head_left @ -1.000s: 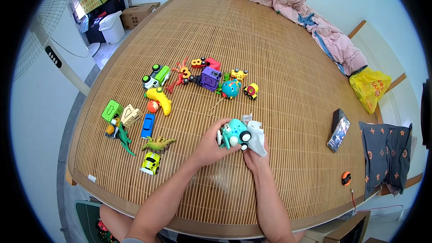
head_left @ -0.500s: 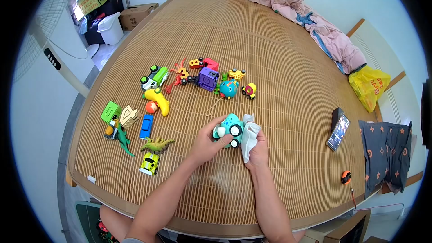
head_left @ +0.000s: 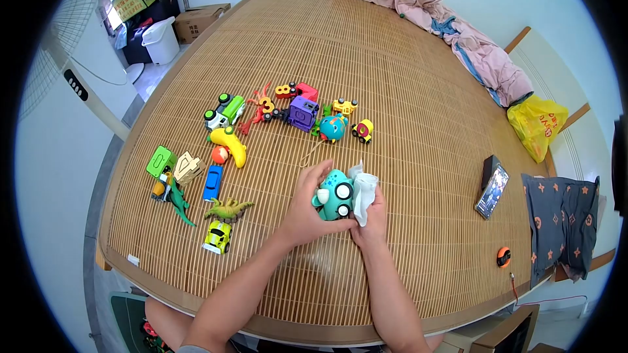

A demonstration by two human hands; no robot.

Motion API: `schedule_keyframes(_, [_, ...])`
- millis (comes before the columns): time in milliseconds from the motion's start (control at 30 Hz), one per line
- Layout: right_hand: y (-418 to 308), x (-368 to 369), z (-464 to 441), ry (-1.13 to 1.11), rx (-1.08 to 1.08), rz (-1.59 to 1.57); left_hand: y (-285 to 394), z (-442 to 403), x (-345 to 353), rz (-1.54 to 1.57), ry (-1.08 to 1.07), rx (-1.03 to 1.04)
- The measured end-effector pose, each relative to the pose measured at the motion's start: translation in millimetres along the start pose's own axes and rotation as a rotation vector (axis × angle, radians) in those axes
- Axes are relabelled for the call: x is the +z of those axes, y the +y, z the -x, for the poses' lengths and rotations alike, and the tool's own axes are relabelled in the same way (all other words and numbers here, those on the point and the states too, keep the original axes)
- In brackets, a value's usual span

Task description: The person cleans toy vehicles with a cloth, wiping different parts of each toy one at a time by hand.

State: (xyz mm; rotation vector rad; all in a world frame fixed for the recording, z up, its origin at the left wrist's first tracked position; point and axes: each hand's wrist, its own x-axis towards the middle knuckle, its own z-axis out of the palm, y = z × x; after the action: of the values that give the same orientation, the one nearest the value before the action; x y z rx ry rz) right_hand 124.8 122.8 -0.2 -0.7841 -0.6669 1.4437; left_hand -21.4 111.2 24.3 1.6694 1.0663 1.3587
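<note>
A teal toy car (head_left: 331, 195) with dark spots and white-centred black wheels is tilted above the mat, wheels toward the right. My left hand (head_left: 306, 208) curves around its left side, thumb along the lower edge and fingers behind it. In my right hand (head_left: 371, 223) is a white wipe (head_left: 364, 197), bunched against the car's right side. Most of the right fingers are hidden behind the wipe. Beyond the hands lie a blue round toy (head_left: 332, 129) with a string and a small yellow-and-red toy car (head_left: 362, 131).
Left on the bamboo mat (head_left: 418, 274) are a yellow banana toy (head_left: 229, 146), a blue car (head_left: 212, 183), a dinosaur (head_left: 227, 210) and a lime car (head_left: 218, 238). A purple block toy (head_left: 303, 114) stands farther back. At right lie a phone (head_left: 492, 191) and an orange-black round object (head_left: 503, 257).
My left thumb has slid from the car's face down to its lower edge. The car has turned slightly, and the wipe has shifted and folded differently in my right hand.
</note>
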Motion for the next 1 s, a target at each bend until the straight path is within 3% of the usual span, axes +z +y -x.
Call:
schedule_keyframes(133, [7.8,-7.7,-1.5,0.006,-0.051,-0.022,-10.8,0.2,4.0,0.056,0.035,-0.027])
schedule_keyframes(200, [6.2,-6.6,-1.5,-0.016,-0.053,-0.055,-17.5,-2.4,2.5,0.161,0.112,-0.168])
schedule_keyframes(333, [0.3,-0.5,-0.1,-0.109,-0.004,-0.057,-12.0,-4.5,-5.4,0.239,0.156,-0.224])
schedule_keyframes(500, [0.3,-4.9,-0.4,-0.139,0.034,-0.099,-9.3,-5.0,-5.4,0.372,0.114,-0.275])
schedule_keyframes(633, [1.6,-4.3,-0.3,-0.109,-0.001,-0.111,-8.4,-5.6,-6.6,0.186,0.056,-0.247])
schedule_keyframes(733, [4.5,-7.1,-0.2,-0.099,-0.08,0.009,-14.5,-4.8,-2.5,0.229,0.073,-0.227])
schedule_keyframes(1000, [1.3,2.6,-0.8,-0.012,-0.082,-0.026,-8.4,-3.9,-3.9,0.083,0.002,-0.192])
